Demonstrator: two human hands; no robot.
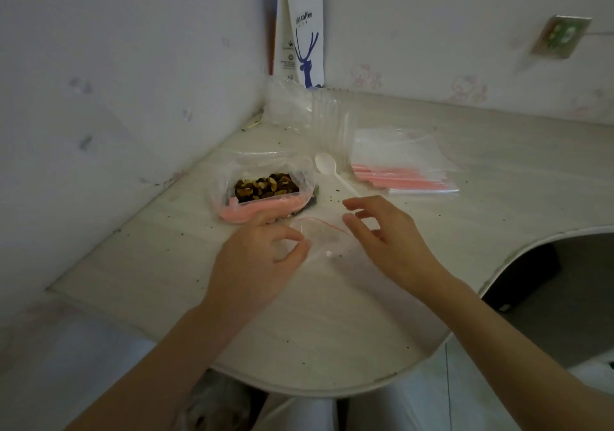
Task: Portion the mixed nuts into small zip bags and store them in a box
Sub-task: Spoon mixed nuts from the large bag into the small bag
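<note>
Just nearer the person than the large clear plastic bag of mixed nuts (265,188), whose pink zip edge is folded open, a small clear zip bag with a thin red strip (320,236) lies flat on the pale wood-grain table (332,324), almost touching the nut bag. The left hand (262,254) rests at the small bag's left edge, fingers curled and thumb and forefinger drawn close together; whether they actually pinch the plastic I cannot tell. The right hand (382,231) hovers over the small bag's right side with fingers loosely spread and holding nothing.

Right of the nut bag, just beside it, a white plastic spoon (327,164) lies bowl-up, its handle pointing toward the right hand. Further right of the nut bag sits a stack of small clear zip bags with pink-red strips (402,164). Behind the nut bag, toward the wall corner, stands a clear ribbed plastic box (320,114), and behind that a white paper coffee bag printed with a blue deer (307,38) leans against the wall. Dark crumbs speckle the table around the nut bag
</note>
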